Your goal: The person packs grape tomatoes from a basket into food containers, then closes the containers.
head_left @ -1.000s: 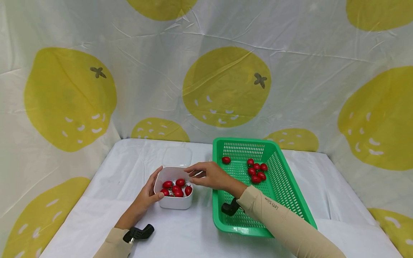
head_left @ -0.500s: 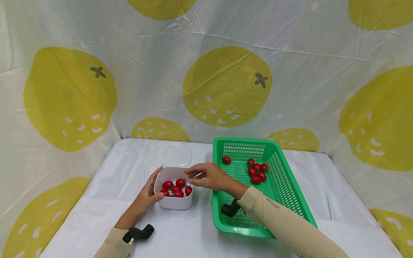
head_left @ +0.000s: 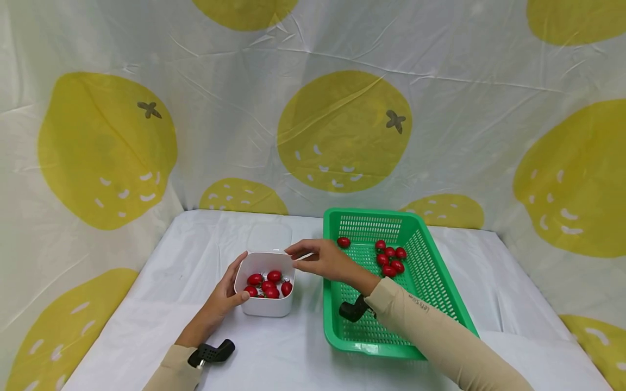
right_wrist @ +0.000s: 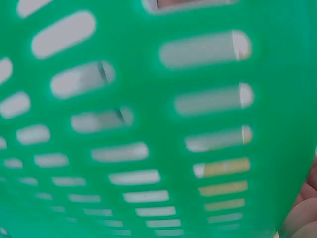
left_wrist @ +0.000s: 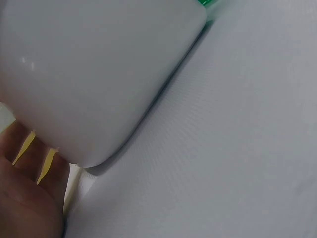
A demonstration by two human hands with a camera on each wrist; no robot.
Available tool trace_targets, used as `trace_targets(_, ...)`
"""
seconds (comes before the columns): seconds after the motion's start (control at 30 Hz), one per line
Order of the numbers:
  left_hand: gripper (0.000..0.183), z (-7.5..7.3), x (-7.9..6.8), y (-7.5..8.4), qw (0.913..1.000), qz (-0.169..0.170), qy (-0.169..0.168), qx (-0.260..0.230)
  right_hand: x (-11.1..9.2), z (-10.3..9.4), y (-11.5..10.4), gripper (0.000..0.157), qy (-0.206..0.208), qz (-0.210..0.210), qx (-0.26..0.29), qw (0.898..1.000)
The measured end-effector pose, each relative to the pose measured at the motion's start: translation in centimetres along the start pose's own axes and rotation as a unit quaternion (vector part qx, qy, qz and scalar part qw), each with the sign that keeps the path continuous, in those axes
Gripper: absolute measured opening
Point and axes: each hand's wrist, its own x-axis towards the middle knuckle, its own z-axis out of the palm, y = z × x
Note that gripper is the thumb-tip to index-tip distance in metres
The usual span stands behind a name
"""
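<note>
A small white square box (head_left: 265, 308) stands on the cloth with several red cherry tomatoes (head_left: 268, 285) inside. My left hand (head_left: 222, 298) holds its left side, thumb over the front rim and fingers along the wall; in the left wrist view the fingers (left_wrist: 37, 163) lie against the box. My right hand (head_left: 320, 258) is at the box's back right corner, fingers loosely bent, thumb and fingertips apart with no tomato between them. Directly behind the box lies a clear lid (head_left: 269, 234), its front edge near the right fingertips.
A green plastic basket (head_left: 326, 320) stands on the right, under my right forearm, with several more tomatoes (head_left: 388, 259) towards its back. Its slotted wall (right_wrist: 143, 89) fills most of the right wrist view. A lemon-print cloth (head_left: 342, 130) hangs behind the table.
My right hand has shifted slightly back and to the right along the box's rim. The left hand, the box and the tomatoes stay in place.
</note>
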Motion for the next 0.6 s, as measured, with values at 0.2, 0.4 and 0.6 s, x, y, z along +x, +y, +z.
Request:
trace_targets(0.2,0.083,-0.1,0.1,-0.1,1.0,-0.003,0.0,0.009,-0.3,-1.3,0.4,0.025,0.039,0.001,-0.011,0.999)
trace_targets(0.4,0.084,0.0,0.0,0.0,0.9998,-0.009,0.003,0.015,-0.6,-2.7,1.1,0.025,0.067,0.027,-0.016,0.997)
trace_targets(0.6,0.084,0.1,0.0,0.1,0.9998,-0.01,0.003,0.017,-0.9,-4.1,2.2,0.026,0.088,0.033,-0.009,0.996)
